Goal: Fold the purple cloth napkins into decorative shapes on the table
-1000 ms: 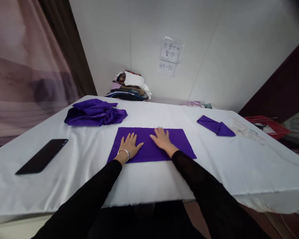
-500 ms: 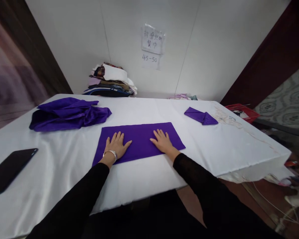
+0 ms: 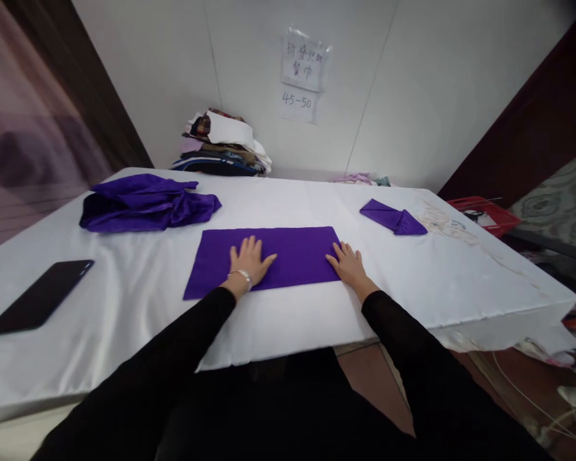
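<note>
A purple cloth napkin, folded into a flat rectangle, lies in front of me on the white-covered table. My left hand rests flat on it, left of its middle, fingers spread, a silvery bracelet at the wrist. At the napkin's right edge, my right hand lies with its fingers apart, touching the cloth near the border. Neither hand grips anything. Farther right lies a smaller purple napkin folded into a pointed shape. To the left at the back sits a loose heap of purple cloth.
A dark phone or tablet lies at the table's left. Folded clothes are stacked against the wall at the back. Handwritten paper signs hang on that wall. A red basket stands beyond the table's right edge.
Both hands have slid to the right over the folded napkin, the right one reaching its right edge. The napkin still lies flat. The camera view has shifted slightly.
</note>
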Demonstrator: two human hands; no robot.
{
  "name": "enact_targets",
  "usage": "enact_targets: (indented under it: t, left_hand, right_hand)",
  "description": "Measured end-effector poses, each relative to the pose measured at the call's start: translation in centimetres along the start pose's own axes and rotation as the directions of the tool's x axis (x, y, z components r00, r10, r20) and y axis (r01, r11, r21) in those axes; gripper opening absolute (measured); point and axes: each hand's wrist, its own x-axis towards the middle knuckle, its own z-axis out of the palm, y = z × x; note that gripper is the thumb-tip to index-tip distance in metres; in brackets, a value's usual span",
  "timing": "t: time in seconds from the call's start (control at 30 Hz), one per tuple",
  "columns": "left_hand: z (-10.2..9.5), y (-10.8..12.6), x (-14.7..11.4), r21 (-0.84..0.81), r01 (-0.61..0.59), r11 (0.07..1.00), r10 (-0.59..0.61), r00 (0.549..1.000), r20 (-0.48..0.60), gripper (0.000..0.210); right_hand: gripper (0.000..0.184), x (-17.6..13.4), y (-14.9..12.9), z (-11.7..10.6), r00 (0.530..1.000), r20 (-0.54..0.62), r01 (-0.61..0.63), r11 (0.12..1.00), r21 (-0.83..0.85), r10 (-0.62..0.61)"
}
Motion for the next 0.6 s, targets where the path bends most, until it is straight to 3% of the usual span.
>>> enact_targets:
  t: [0.17, 0.23, 0.3, 0.37, 0.43, 0.6]
  left_hand:
    - [1.8, 11.3, 0.1, -0.132, -0.204, 0.970, 0.205, 0.979, -0.005, 0.075]
    - [2.7, 14.0, 0.0, -0.158, -0.235, 0.959, 0.235, 0.972, -0.013, 0.070]
    - [3.4, 15.0, -0.1, -0.164, -0.233, 0.959, 0.235, 0.972, -0.009, 0.066]
    - [3.7, 14.2, -0.1, -0.148, -0.209, 0.967, 0.210, 0.978, -0.011, 0.064]
    - [3.6, 11.9, -0.2, -0.109, -0.168, 0.980, 0.166, 0.986, -0.022, 0.062]
    - [1.5, 1.4, -1.6, 0.009, 0.039, 0.999, -0.039, 0.998, -0.050, 0.061]
  right_hand:
    - [0.063, -0.1, 0.2, 0.0, 1.000, -0.018, 0.016, 1.000, -0.024, -0.016]
    - [0.062, -0.1, 0.3, -0.1, 1.000, -0.016, 0.015, 0.999, -0.041, -0.015]
    - [0.062, -0.1, 0.3, -0.1, 1.000, -0.007, 0.007, 0.999, -0.050, -0.008]
    - [0.063, -0.1, 0.3, -0.1, 1.000, 0.007, 0.004, 0.999, -0.050, -0.003]
    - [0.063, -0.1, 0.4, -0.1, 1.000, 0.015, 0.003, 0.999, -0.046, -0.002]
    - [0.064, -0.1, 0.4, -0.1, 1.000, 0.023, 0.000, 0.999, -0.034, 0.001]
